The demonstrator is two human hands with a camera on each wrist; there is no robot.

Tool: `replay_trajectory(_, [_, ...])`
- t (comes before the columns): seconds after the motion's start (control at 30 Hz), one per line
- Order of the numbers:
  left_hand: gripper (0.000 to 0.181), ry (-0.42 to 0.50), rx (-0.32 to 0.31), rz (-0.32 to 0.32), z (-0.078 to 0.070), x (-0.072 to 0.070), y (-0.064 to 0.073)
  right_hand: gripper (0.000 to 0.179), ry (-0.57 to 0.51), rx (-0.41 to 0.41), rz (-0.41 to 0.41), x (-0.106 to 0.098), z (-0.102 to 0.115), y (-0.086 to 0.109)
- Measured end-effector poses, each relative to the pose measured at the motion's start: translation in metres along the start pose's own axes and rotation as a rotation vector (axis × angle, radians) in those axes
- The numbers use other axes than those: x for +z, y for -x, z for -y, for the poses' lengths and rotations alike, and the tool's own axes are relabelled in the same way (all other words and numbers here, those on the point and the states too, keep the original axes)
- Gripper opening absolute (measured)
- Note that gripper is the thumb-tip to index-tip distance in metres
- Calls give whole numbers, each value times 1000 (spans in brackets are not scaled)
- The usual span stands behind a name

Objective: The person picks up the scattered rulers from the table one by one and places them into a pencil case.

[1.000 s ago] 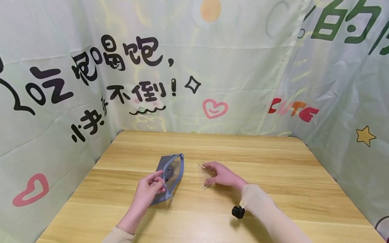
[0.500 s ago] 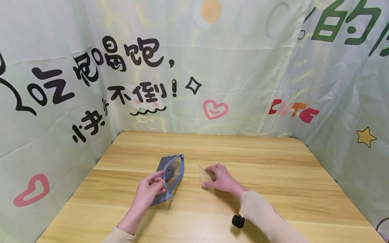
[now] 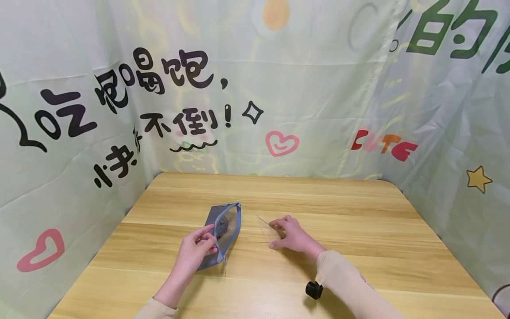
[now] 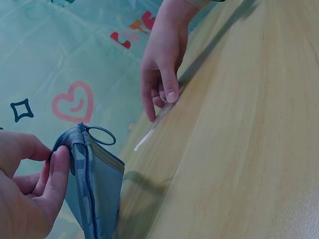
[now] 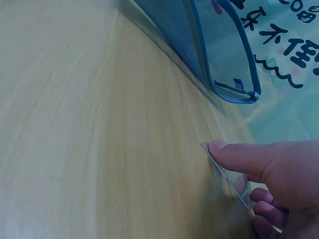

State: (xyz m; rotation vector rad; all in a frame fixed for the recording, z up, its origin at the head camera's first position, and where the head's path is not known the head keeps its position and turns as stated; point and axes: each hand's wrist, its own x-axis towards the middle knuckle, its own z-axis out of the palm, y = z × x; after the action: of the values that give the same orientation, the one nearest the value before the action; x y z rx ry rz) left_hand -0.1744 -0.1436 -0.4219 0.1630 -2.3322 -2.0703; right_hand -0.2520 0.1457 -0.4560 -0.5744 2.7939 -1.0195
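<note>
On the left of the table stands a blue see-through zip pouch [image 3: 233, 235], its zipped mouth spread wide. My left hand [image 3: 195, 246] pinches the near side of that mouth between thumb and fingers. A round dark shape [image 3: 222, 225] shows through the pouch. To the right of the pouch, my right hand [image 3: 292, 235] holds a clear triangular set square [image 5: 232, 181] by its edge, thumb on one side and fingers on the other. In the left wrist view the set square [image 4: 149, 132] is tilted, close over the wood, pointing toward the pouch.
The wooden table [image 3: 318, 195] reaches back to a printed cloth [image 3: 247, 79] that hangs behind it and on both sides. A small black device [image 3: 314, 290] sits at the right sleeve's cuff [image 3: 324, 266]. A ring pull [image 4: 102, 135] hangs from the pouch zip.
My right hand has shifted its fingers on the set square, whose tilt has changed slightly. The left hand and the pouch have stayed in place.
</note>
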Motion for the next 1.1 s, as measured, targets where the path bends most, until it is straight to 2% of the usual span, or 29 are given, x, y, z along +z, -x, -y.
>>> replay_trajectory(0.43, [46,0,2,1,0,1,0,57,-16,16,20,-8,-4,1])
replay_trajectory(0.7, [46,0,2,3,-1,1,0,53,-38,29,-8,-8,-2,2])
replay_trajectory(1.1, [46,-13,2,2,0,0,1,47,-17,95,5,-4,5,1])
